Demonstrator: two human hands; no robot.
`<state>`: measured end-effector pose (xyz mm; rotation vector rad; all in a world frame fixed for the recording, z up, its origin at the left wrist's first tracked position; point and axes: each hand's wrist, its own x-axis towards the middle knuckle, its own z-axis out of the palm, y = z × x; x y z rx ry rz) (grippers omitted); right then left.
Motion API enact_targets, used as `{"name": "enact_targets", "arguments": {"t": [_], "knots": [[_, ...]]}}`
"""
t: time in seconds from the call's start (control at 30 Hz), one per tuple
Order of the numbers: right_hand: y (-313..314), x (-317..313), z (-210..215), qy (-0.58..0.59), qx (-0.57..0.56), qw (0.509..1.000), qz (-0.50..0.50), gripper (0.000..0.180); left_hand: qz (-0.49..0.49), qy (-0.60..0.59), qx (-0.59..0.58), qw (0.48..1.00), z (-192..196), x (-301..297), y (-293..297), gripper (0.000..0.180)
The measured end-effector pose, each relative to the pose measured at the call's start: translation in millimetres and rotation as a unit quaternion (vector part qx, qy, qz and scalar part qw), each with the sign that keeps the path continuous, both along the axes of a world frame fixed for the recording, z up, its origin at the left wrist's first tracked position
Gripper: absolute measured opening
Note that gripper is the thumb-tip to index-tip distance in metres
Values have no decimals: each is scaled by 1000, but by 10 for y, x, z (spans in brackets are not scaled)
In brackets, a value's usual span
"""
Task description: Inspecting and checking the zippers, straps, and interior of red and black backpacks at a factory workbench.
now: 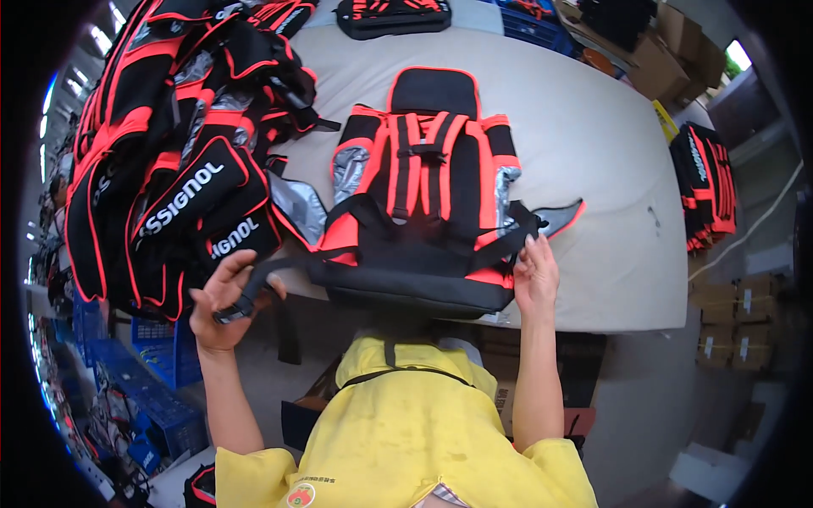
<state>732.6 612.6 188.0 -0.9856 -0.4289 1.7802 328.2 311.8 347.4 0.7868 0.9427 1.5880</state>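
Observation:
A black and neon-coral backpack (461, 229) lies on the table in front of me with its shoulder straps up, its base at the near edge and its flap pointing away. Silver lining shows at its sides. To the left of its base, my left hand (227, 298) holds a black strap with a buckle (235, 311), fingers loosely curled. At the lower right side of the bag, my right hand (536, 269) has its fingers pinched around the end of another black strap (508, 245). A buckle seems to be at the fingertips, too small to make out fully.
Similar bags (169, 161) are heaped on the left, close to my left hand. Another bag (395, 19) lies at the table's (610, 212) far edge. Folded bags (707, 186) stack up to the right. Blue crates (161, 398) stand low left; cardboard boxes (745, 313) stand right.

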Motion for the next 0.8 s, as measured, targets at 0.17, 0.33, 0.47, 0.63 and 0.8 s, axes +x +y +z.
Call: {"name": "enact_targets", "arguments": {"t": [0.17, 0.33, 0.47, 0.63, 0.8], "knots": [[243, 131, 375, 209, 49, 974, 67, 19, 0, -96, 96, 991, -60, -91, 420, 111], [-40, 151, 930, 284, 130, 946, 89, 28, 178, 114, -75, 975, 26, -249, 855, 48], [-284, 52, 1266, 65, 214, 971, -82, 19, 224, 271, -79, 933, 88, -408, 1089, 19], [-263, -180, 1545, -617, 468, 554, -306, 39, 149, 218, 44, 964, 125, -394, 1414, 14], [-212, -750, 1982, -633, 498, 582, -115, 48, 65, 336, 104, 934, 212, 45, 1980, 15]]}}
